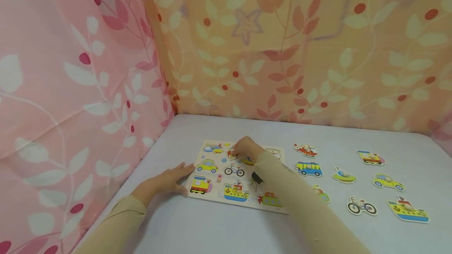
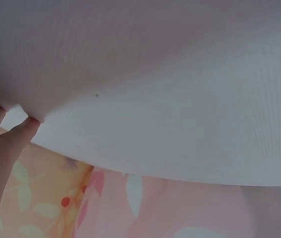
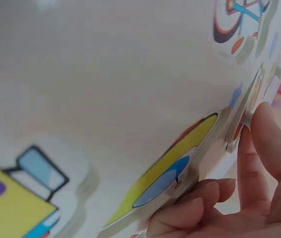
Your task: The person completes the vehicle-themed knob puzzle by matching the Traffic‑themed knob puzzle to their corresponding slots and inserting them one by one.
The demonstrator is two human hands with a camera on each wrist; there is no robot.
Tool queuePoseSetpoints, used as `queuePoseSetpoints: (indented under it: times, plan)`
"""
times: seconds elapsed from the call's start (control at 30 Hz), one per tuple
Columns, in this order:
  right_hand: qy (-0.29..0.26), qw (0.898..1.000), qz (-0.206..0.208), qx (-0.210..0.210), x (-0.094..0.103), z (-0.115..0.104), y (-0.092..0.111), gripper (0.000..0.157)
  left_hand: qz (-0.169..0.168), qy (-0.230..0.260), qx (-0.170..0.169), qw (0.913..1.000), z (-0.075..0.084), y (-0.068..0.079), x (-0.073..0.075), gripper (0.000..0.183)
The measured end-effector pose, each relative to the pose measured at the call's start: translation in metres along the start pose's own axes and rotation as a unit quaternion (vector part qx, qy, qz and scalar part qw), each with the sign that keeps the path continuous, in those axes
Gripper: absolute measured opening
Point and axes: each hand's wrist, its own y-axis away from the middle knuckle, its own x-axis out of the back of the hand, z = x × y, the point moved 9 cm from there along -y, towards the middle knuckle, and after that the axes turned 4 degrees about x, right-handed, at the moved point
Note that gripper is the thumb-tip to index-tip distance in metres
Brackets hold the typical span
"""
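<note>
A wooden puzzle board (image 1: 212, 182) with printed vehicle pictures lies on the white table. My left hand (image 1: 169, 179) rests at the board's left edge, fingers spread and thumb by the lower corner. The left wrist view shows only two of its digits (image 2: 24, 130) against a white surface. Over the board's top row, my right hand (image 1: 248, 150) pinches a small red-and-yellow puzzle piece (image 3: 244, 111) between thumb and finger. This piece stands tilted close to the board, partly hidden by the hand. The yellow-and-blue saucer picture (image 3: 165, 178) is just below the curled fingers.
Right of the board lie loose knobbed pieces: a helicopter (image 1: 306, 150), a bus (image 1: 308, 169), a saucer (image 1: 343, 175), a train (image 1: 370, 158), a car (image 1: 388, 182), a bicycle (image 1: 361, 206) and a boat (image 1: 409, 209). The right forearm partly covers a green piece (image 1: 322, 195). Patterned curtains (image 1: 226, 62) surround the table.
</note>
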Motion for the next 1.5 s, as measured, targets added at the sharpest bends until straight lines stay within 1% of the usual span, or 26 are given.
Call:
queuePoseSetpoints:
  times: [0.03, 0.07, 0.1, 0.13, 0.17, 0.2, 0.27, 0.33, 0.37, 0.4, 0.47, 0.5, 0.57, 0.6, 0.67, 0.73, 0.77, 0.83, 1.0, 1.07, 1.17, 1.27, 1.37, 1.5]
  plan:
    - [0.048, 0.999, 0.000, 0.014, -0.006, 0.005, -0.015, 0.037, 0.000, 0.000, 0.001, 1.0000, -0.001, 0.000, 0.000, 0.091]
    - [0.089, 0.996, -0.002, 0.027, -0.005, 0.000, -0.011, 0.037, 0.001, 0.001, 0.004, 1.0000, -0.003, 0.000, 0.000, 0.092]
    - [0.108, 0.994, -0.013, 0.030, -0.006, -0.002, -0.008, 0.037, 0.001, 0.001, 0.004, 1.0000, -0.003, 0.001, 0.000, 0.092]
    - [0.111, 0.993, -0.021, 0.027, -0.001, -0.012, 0.006, 0.033, 0.002, 0.001, 0.006, 1.0000, -0.005, 0.001, 0.000, 0.092]
    - [0.105, 0.994, -0.031, 0.013, 0.005, -0.022, 0.025, 0.028, 0.002, 0.002, 0.006, 1.0000, -0.006, 0.002, 0.001, 0.093]
    - [0.111, 0.993, -0.036, 0.015, 0.013, -0.035, 0.047, 0.026, 0.003, 0.002, 0.007, 1.0000, -0.007, 0.003, 0.001, 0.093]
    - [0.090, 0.995, -0.044, 0.009, 0.027, -0.055, 0.085, 0.023, 0.004, 0.003, 0.007, 1.0000, -0.008, 0.004, 0.002, 0.093]
    - [0.041, 0.998, -0.049, 0.000, 0.027, -0.053, 0.086, 0.024, 0.005, 0.004, 0.006, 1.0000, -0.009, 0.004, 0.002, 0.093]
    - [0.006, 0.999, -0.049, -0.002, 0.027, -0.052, 0.088, 0.026, 0.005, 0.004, 0.004, 1.0000, -0.009, 0.004, 0.003, 0.093]
    - [-0.040, 0.998, -0.047, -0.008, 0.028, -0.050, 0.090, 0.028, 0.004, 0.005, 0.003, 1.0000, -0.009, 0.003, 0.003, 0.093]
    - [-0.141, 0.989, -0.041, -0.026, 0.030, -0.044, 0.095, 0.032, 0.002, 0.008, 0.001, 1.0000, -0.010, 0.002, 0.003, 0.093]
    - [-0.177, 0.983, -0.041, -0.028, 0.031, -0.042, 0.097, 0.034, 0.001, 0.009, 0.002, 1.0000, -0.010, 0.002, 0.003, 0.093]
    - [-0.246, 0.968, -0.040, -0.028, 0.032, -0.037, 0.100, 0.038, -0.002, 0.013, 0.001, 0.9999, -0.009, 0.000, 0.003, 0.093]
    - [-0.269, 0.962, -0.037, -0.029, 0.033, -0.034, 0.102, 0.040, -0.002, 0.014, 0.000, 0.9999, -0.009, -0.001, 0.003, 0.093]
    - [-0.290, 0.956, -0.042, -0.023, 0.036, -0.030, 0.103, 0.042, -0.003, 0.014, -0.001, 0.9999, -0.008, -0.003, 0.004, 0.093]
    - [-0.297, 0.953, -0.049, -0.018, 0.038, -0.026, 0.104, 0.043, -0.004, 0.011, -0.002, 0.9999, -0.007, -0.004, 0.004, 0.093]
    - [-0.293, 0.955, -0.050, -0.016, 0.041, -0.024, 0.105, 0.043, -0.003, 0.009, -0.005, 0.9999, -0.006, -0.004, 0.004, 0.093]
    - [-0.273, 0.961, -0.041, -0.013, 0.049, -0.020, 0.109, 0.043, -0.002, 0.005, -0.003, 1.0000, -0.006, -0.004, 0.005, 0.093]
    - [-0.257, 0.966, -0.006, -0.005, 0.073, -0.007, 0.125, 0.043, 0.001, 0.002, 0.006, 1.0000, -0.010, -0.004, 0.005, 0.093]
    - [-0.263, 0.965, -0.001, -0.005, 0.081, 0.000, 0.133, 0.044, 0.002, 0.003, 0.007, 1.0000, -0.011, -0.003, 0.005, 0.093]
    - [-0.261, 0.965, 0.006, -0.001, 0.093, 0.011, 0.144, 0.044, 0.006, 0.002, 0.004, 1.0000, -0.012, -0.002, 0.007, 0.093]
    - [-0.264, 0.964, 0.016, 0.011, 0.103, 0.021, 0.154, 0.045, 0.010, 0.002, -0.001, 1.0000, -0.011, -0.002, 0.008, 0.093]
    - [-0.258, 0.966, 0.019, 0.018, 0.111, 0.031, 0.162, 0.046, 0.010, 0.000, -0.009, 0.9999, -0.010, -0.001, 0.009, 0.093]
    - [-0.246, 0.969, 0.018, 0.021, 0.119, 0.043, 0.173, 0.047, 0.008, 0.001, -0.010, 0.9999, -0.011, -0.001, 0.008, 0.093]
